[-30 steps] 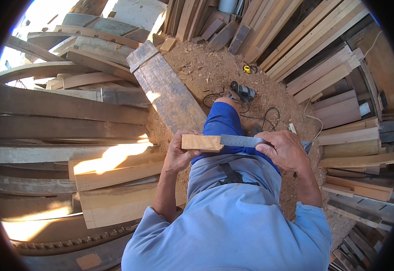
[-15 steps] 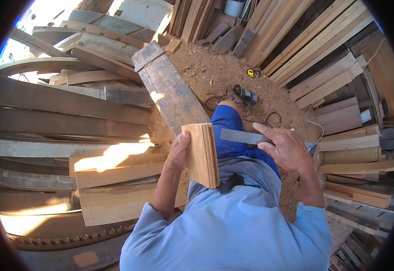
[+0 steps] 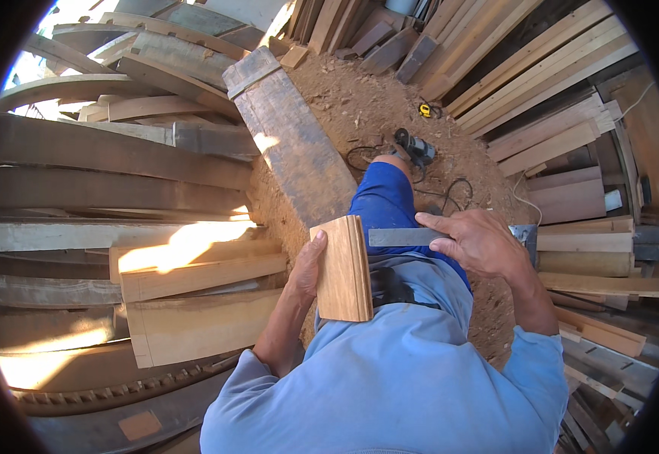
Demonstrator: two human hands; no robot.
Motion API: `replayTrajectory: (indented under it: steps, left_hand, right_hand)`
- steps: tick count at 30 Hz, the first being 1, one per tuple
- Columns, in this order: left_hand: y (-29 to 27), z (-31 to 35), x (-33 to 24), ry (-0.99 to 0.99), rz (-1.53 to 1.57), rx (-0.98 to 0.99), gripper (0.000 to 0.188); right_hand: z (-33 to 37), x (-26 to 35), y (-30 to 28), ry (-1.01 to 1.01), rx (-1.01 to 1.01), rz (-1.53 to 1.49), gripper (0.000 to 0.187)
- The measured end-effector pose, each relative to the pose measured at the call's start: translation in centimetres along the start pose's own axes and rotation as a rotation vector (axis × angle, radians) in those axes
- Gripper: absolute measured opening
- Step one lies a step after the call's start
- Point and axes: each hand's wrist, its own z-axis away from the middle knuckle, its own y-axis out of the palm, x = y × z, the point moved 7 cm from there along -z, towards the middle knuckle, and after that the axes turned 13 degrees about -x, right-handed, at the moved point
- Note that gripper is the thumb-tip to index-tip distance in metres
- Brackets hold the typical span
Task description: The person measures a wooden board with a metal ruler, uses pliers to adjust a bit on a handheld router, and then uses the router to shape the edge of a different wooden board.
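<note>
My left hand (image 3: 312, 265) grips a short wooden block (image 3: 341, 268) by its left side, thumb on its upper face. Long grooves run down the block's right edge. In my right hand (image 3: 480, 240) is a metal try square (image 3: 403, 237); its flat grey blade points left toward the block. The tip ends close to the block's grooved edge, and I cannot tell whether they touch. A wider part of the square shows beyond the wrist. My right index finger lies along the blade, with the thumb below it. Both things are held above my lap.
A worn plank (image 3: 291, 136) slopes away ahead of me. A corded power tool (image 3: 415, 147) and a yellow tape measure (image 3: 425, 110) lie on the dusty ground. Stacked boards (image 3: 204, 329) crowd the left; more timber (image 3: 571, 129) lines the right. A pale cable (image 3: 524, 198) hangs there.
The wooden block has turned slightly and sits a little lower and further right. My right hand has shifted slightly right, still holding the square. The whole view has shifted a little.
</note>
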Motion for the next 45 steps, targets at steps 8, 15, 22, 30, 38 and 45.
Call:
replayTrajectory:
  steps: [8, 15, 22, 30, 38, 45]
  left_hand:
    - [-0.3, 0.1, -0.8, 0.086, -0.024, 0.003, 0.055]
    - [0.0, 0.6, -1.3, 0.127, -0.068, 0.020, 0.056]
    - [-0.7, 0.7, -1.1, 0.154, -0.101, -0.009, 0.053]
    - [-1.0, 0.7, -1.0, 0.159, -0.091, -0.020, 0.050]
    - [-0.4, 0.9, -1.4, 0.150, -0.100, -0.025, 0.050]
    - [-0.6, 0.9, -1.5, 0.158, -0.111, -0.030, 0.049]
  right_hand:
    - [-1.0, 0.7, 1.1, -0.008, 0.069, 0.030, 0.043]
    - [-1.4, 1.2, 0.9, -0.025, 0.092, 0.055, 0.043]
    - [-1.7, 2.1, 0.7, 0.002, 0.133, 0.107, 0.041]
    - [-1.7, 2.1, 0.7, -0.005, 0.140, 0.102, 0.041]
    - [-1.7, 1.8, 0.6, -0.006, 0.124, 0.077, 0.041]
    - [-1.8, 1.7, 0.6, -0.011, 0.125, 0.091, 0.041]
